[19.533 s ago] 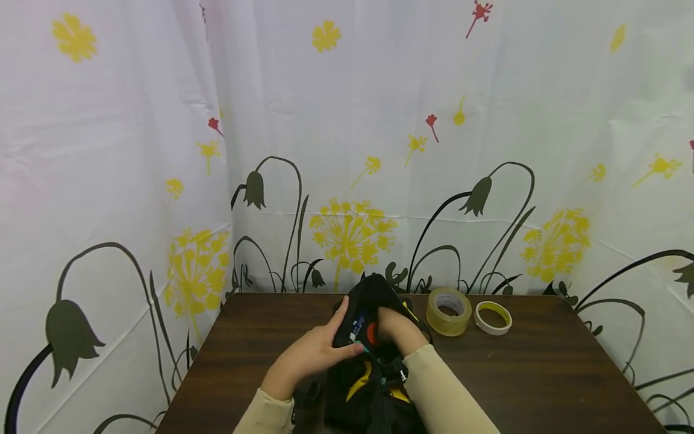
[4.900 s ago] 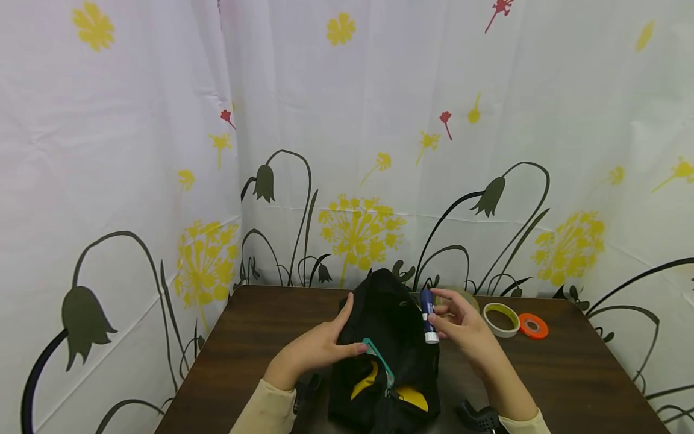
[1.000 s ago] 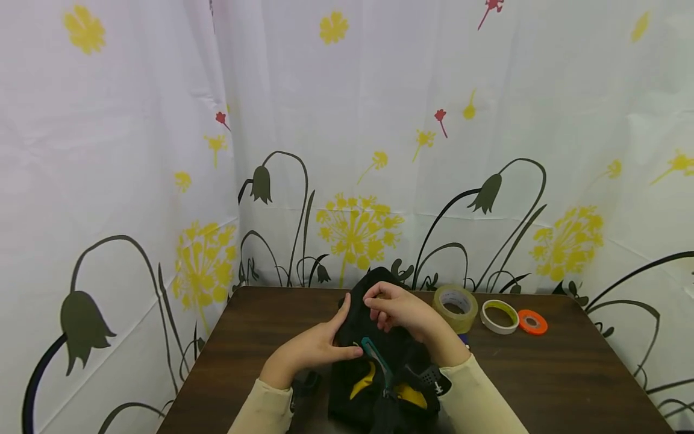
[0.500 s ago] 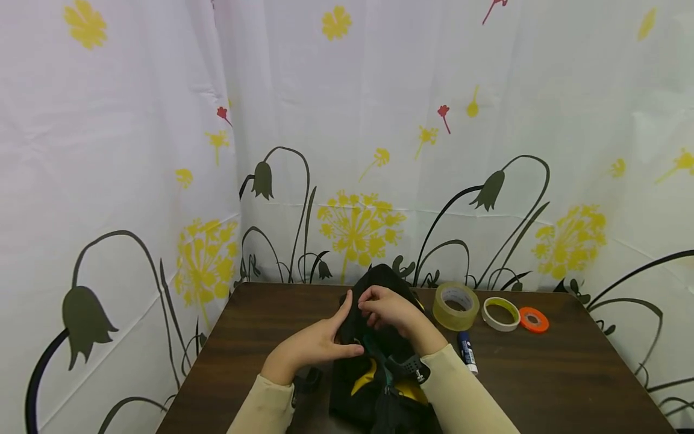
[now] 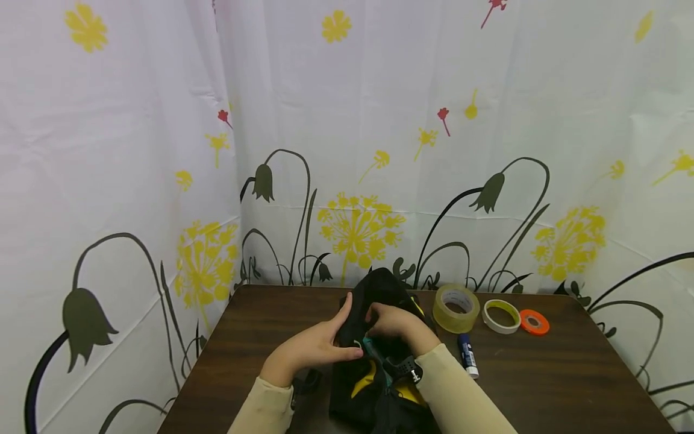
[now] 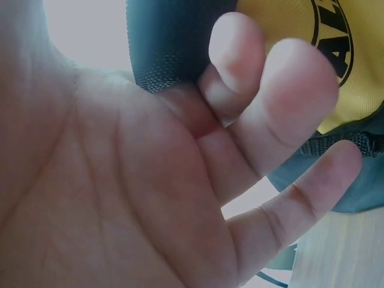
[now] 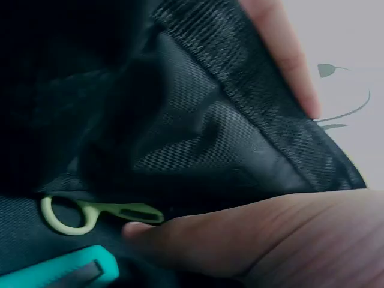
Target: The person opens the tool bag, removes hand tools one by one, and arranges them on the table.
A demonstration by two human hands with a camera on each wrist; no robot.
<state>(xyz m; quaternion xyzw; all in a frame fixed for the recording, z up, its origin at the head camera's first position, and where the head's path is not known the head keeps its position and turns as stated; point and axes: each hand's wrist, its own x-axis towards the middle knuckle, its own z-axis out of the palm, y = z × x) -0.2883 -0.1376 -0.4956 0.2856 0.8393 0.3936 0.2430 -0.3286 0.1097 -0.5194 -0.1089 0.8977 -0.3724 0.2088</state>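
Note:
A black bag (image 5: 351,401) with yellow patches stands on the table with its top gaping. My left hand (image 5: 311,349) grips its left side, thumb at the front rim and index finger along the outside; the other fingers curl beside the yellow panel (image 6: 366,60). My right hand (image 5: 401,325) reaches down into the opening. In the right wrist view, one fingertip lies against the yellow-green handle of scissors (image 7: 75,228); the other fingers are hidden, so their grip does not show. A teal box cutter (image 7: 72,264) lies close by in the bag.
Right of the bag are a wide roll of clear packing tape (image 5: 455,316), a narrow white-sided tape roll (image 5: 501,328) and an orange tape roll (image 5: 534,322). A blue and white glue stick (image 5: 467,355) lies before them. A printed curtain (image 5: 352,120) hangs behind the table (image 5: 558,374).
My right hand has dropped deeper into the bag within the last second. Earlier it held the glue stick, now on the table. The orange roll has also appeared there. My left hand stays put.

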